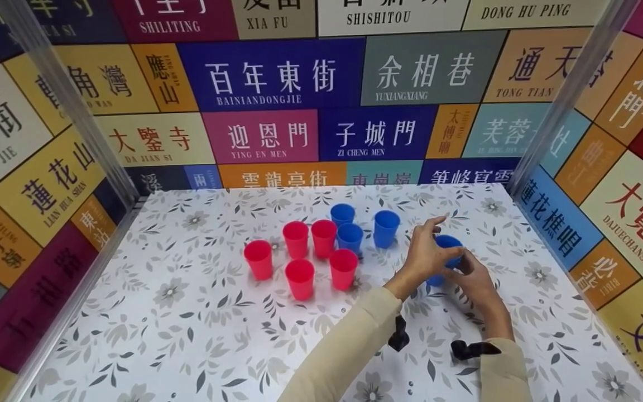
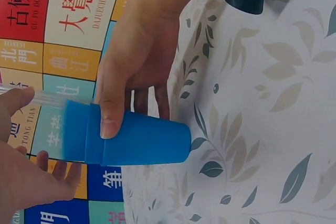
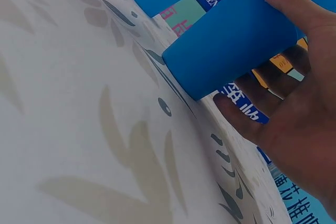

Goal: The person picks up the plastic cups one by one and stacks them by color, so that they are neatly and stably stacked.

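Observation:
At the right of the table, a stack of nested blue plastic cups (image 1: 447, 242) stands between both hands. My right hand (image 1: 475, 279) grips the stack from the side; its thumb lies on the lower cup (image 2: 149, 142) in the left wrist view. In the right wrist view, the right hand (image 3: 299, 98) has its thumb and fingers around the cup (image 3: 236, 40), whose base is at the tabletop. My left hand (image 1: 425, 251) is at the stack's top. In the left wrist view, the left hand (image 2: 31, 166) has loose, spread fingers just off the blurred upper cup (image 2: 75, 129).
Three blue cups, among them one apart (image 1: 387, 229), stand left of the hands. Several red cups, one at the front (image 1: 300, 279), stand further left. The white table (image 1: 187, 335) has a leaf print. Panels with street names (image 1: 271, 72) wall it in at back and sides.

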The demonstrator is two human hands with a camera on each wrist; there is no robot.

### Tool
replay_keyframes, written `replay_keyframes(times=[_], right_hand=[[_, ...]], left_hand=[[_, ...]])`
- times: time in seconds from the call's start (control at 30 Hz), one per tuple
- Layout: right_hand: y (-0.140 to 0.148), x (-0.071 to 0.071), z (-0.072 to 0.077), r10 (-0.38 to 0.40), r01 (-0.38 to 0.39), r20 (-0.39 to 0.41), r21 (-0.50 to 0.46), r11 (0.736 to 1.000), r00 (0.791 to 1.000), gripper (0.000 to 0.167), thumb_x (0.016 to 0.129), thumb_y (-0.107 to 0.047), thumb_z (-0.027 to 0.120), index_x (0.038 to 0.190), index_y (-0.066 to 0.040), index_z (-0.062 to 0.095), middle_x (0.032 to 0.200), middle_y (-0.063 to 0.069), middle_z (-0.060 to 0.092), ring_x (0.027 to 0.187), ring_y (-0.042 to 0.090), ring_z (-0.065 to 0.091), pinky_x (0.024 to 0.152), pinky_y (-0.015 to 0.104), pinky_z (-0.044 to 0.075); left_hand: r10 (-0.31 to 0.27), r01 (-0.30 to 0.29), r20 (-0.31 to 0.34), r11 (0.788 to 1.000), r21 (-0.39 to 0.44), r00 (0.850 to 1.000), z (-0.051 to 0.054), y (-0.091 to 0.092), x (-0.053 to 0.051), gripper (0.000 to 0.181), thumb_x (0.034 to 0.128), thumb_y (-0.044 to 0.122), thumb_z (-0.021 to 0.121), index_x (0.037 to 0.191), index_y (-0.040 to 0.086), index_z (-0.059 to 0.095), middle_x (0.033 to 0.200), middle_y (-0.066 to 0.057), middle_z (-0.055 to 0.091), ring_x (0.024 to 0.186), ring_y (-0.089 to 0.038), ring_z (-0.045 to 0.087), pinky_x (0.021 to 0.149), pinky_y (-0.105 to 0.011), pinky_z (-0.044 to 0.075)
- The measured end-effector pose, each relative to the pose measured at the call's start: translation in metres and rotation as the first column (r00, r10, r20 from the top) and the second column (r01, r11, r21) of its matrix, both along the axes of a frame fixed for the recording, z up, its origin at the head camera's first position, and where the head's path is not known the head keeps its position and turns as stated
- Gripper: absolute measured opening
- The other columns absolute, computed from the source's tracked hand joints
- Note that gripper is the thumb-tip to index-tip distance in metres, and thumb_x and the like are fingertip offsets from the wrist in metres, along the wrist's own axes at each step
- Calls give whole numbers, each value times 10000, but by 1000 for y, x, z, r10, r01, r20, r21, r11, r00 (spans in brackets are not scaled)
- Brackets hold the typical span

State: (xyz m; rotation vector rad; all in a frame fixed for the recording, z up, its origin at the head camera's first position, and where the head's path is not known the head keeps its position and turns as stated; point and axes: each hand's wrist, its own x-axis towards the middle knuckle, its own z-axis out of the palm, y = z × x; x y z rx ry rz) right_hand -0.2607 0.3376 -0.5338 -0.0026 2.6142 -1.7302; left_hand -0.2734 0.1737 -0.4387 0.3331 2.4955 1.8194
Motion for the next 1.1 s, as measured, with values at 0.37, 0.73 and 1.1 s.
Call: replay_keyframes(times=[0.37, 0.73, 1.1], right_hand=[[-1, 1, 0, 9, -9, 31, 16, 1000, 999, 854, 942, -392, 687, 1601, -122, 216, 1587, 213, 367, 1468, 378, 366, 1148, 480, 388], [-2, 1, 2, -1, 2, 29, -29, 1000, 1000, 875, 934, -360, 705, 1594, -75, 206, 1583, 252, 354, 1477, 413, 337, 1193, 582, 314], [-1, 0, -2, 15, -14, 17, -63, 998, 1000, 878, 932, -309, 712, 1593, -55, 192, 1606, 255, 308, 1502, 421, 287, 1215, 582, 268]], left_hand=[[8, -9, 24, 1000, 12, 1000, -3, -13, 0, 635, 834, 228, 825, 1406, 230, 548, 1323, -74, 574, 1244, -227, 559, 928, -266, 522], [41, -41, -52, 999, -8, 998, -5, -38, -9, 589, 847, 207, 809, 1383, 183, 566, 1275, -85, 590, 1187, -238, 588, 936, -282, 527], [192, -192, -31, 981, 29, 981, -8, -60, -27, 595, 830, 204, 813, 1368, 133, 569, 1267, -107, 593, 1201, -244, 580, 1025, -371, 500]])
